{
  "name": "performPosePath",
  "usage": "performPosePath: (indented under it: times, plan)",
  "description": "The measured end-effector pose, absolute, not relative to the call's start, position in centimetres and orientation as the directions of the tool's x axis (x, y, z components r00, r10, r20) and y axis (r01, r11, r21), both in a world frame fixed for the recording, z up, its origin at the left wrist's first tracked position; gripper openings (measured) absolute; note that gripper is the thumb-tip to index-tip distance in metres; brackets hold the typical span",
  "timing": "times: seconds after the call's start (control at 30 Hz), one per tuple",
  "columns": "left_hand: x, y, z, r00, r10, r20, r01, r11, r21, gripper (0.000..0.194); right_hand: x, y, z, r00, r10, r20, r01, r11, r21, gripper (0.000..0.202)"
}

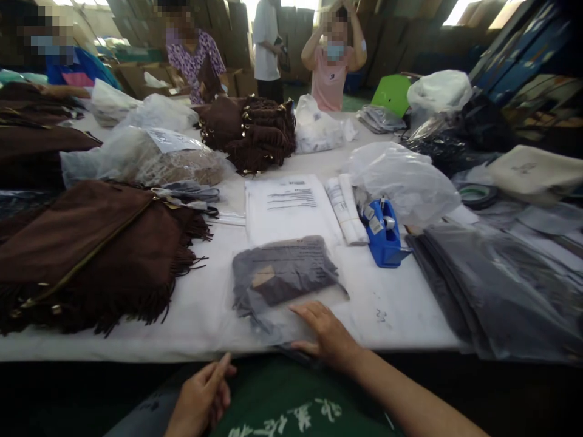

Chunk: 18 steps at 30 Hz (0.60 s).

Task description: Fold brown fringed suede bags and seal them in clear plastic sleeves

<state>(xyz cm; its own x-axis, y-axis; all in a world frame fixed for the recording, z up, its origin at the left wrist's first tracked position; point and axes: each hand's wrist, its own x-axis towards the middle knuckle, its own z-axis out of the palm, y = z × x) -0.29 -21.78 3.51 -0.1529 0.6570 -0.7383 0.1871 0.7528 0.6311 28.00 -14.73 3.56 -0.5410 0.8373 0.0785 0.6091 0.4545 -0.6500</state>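
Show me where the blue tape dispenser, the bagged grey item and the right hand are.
Tape dispenser [385, 233], head view, on its blue body.
Bagged grey item [282, 273], head view, on the dark fabric inside the bag.
Right hand [325, 334], head view, on the back of the hand.

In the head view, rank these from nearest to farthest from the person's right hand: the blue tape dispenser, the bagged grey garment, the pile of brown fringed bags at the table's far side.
1. Bagged grey garment: under the right hand.
2. Blue tape dispenser: beyond, to the right.
3. Pile of brown fringed bags: far side of the table.
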Motion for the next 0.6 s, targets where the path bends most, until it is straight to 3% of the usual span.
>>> performPosePath:
  times: [0.17, 0.33, 0.47, 0.6]
  plan:
    - [3.6, -20.2, 3.4, 0.086, 0.663, -0.743, 0.148, 0.729, 0.668, 0.053, 32.0, -17.0, 2.1, -0.453, 0.889, 0.063, 0.665, 0.384, -0.641, 0.057]
    - [6.9, -17.5, 3.4, 0.175, 0.598, -0.782, 0.018, 0.793, 0.61, 0.059, 31.8, -16.2, 2.2, -0.391, 0.917, 0.077, 0.598, 0.317, -0.736, 0.007]
    - [7.9, -16.3, 3.1, 0.174, 0.61, -0.773, -0.018, 0.787, 0.617, 0.062, 31.3, -15.9, 2.9, -0.173, 0.977, 0.123, 0.458, 0.19, -0.868, 0.008]
    - [8.9, -15.9, 2.1, 0.083, 0.643, -0.761, -0.021, 0.765, 0.644, 0.061, 31.3, -16.7, 4.3, -0.15, 0.929, 0.338, 0.409, 0.37, -0.834, 0.01]
